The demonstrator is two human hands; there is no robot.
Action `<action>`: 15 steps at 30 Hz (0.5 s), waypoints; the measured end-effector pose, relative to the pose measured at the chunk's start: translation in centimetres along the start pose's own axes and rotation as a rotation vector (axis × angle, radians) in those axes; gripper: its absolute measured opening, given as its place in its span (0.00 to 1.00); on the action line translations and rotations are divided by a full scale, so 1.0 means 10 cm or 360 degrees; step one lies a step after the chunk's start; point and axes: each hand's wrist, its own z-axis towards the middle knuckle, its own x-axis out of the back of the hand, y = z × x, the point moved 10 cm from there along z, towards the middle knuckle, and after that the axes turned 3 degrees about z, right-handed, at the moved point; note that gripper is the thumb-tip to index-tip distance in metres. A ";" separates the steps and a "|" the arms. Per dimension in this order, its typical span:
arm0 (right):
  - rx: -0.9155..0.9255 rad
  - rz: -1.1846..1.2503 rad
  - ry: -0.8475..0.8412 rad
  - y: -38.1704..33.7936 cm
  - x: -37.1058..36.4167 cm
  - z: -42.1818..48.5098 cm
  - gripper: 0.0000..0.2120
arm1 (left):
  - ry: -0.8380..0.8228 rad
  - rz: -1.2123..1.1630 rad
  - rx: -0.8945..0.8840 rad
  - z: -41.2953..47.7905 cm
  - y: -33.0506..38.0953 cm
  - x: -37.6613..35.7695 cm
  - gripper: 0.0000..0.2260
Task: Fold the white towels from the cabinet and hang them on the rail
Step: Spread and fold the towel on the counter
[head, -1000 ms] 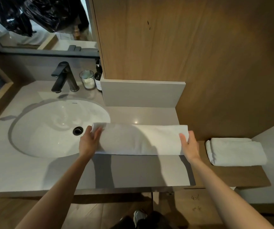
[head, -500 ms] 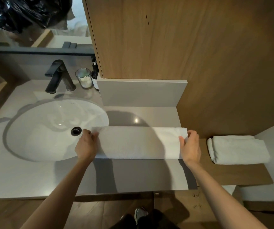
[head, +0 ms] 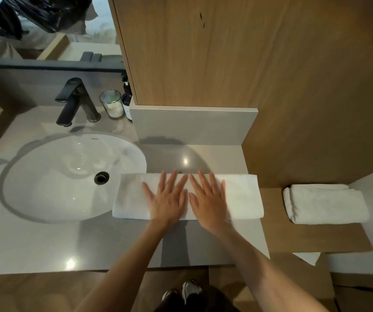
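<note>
A moment ago I had one hand at each end of the towel, pinching its corners. Now both have come in to the middle and lie flat on it. My forearms reach in from below and converge. My left hand (head: pixel 167 199) and right hand (head: pixel 208 199) sit side by side, palms down, fingers straight and spread, index tips almost touching. They grip nothing and only press.

The towel (head: pixel 241 197) lies as a long narrow band across the counter (head: pixel 46 244). Its left end laps over the rim of the sink (head: pixel 68 176) and its right end is at the counter's edge. I judge the lengthwise fold finished and this a smoothing pass before the next fold. Hanging is not yet begun, and I see no rail.

To the right, well apart, a second towel (head: pixel 325 203) rests folded on a wooden shelf (head: pixel 316 237). Further back stand the faucet (head: pixel 75 100), a glass (head: pixel 111 103) and a dark bottle (head: pixel 127 102), beside the cabinet (head: pixel 226 52).
</note>
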 end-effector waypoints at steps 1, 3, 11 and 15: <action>0.0036 0.0018 -0.0002 0.03 0.01 0.01 0.27 | -0.0002 -0.0008 0.0035 0.00 -0.05 0.00 0.25; 0.0066 0.0049 -0.0013 0.14 0.07 0.02 0.26 | -0.0016 -0.0033 0.0093 -0.02 -0.14 0.01 0.25; -0.0254 -0.0124 -0.0200 1.03 0.21 -0.18 0.27 | 0.0066 -0.0103 0.0359 -0.18 -0.70 0.07 0.29; -0.0440 0.0046 -0.0226 1.15 0.21 -0.25 0.30 | 0.0124 -0.0122 0.0424 -0.27 -0.91 0.08 0.28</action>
